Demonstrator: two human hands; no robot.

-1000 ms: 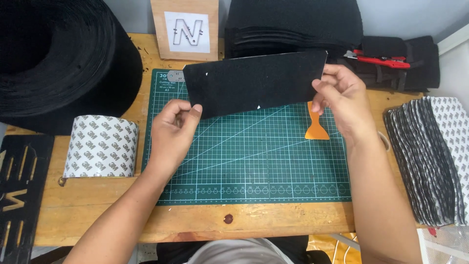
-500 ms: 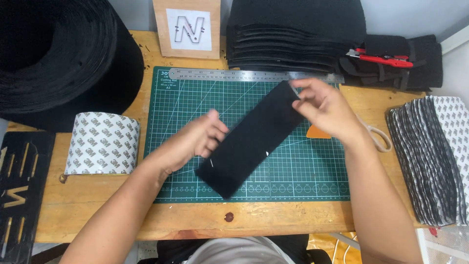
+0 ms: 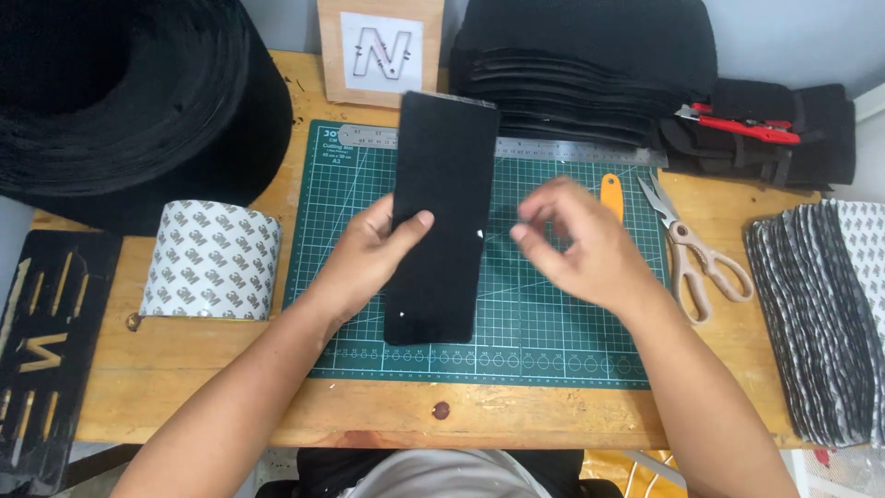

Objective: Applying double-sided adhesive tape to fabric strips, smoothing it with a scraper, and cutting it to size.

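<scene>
A: Nearest, at the lower middle of the frame, what are the hands doing?

B: The left hand (image 3: 369, 258) pinches the left edge of a black felt strip (image 3: 441, 217), thumb on top. The right hand (image 3: 585, 244) hovers just right of it, fingers loosely curled, holding nothing.

A: And the strip?

B: A flat, matte, fuzzy rectangle at centre frame on a green gridded cutting mat (image 3: 572, 341). Its long axis runs near to far, the far end over a steel ruler (image 3: 572, 149).

A: The surface?

B: A worn wooden table (image 3: 230, 387). Scissors (image 3: 691, 254) and an orange-handled tool (image 3: 611, 194) lie right of centre; a printed paper roll (image 3: 212, 261) sits left, a big black felt roll (image 3: 120, 101) upper left, stacked black sheets (image 3: 581, 65) at top.
</scene>
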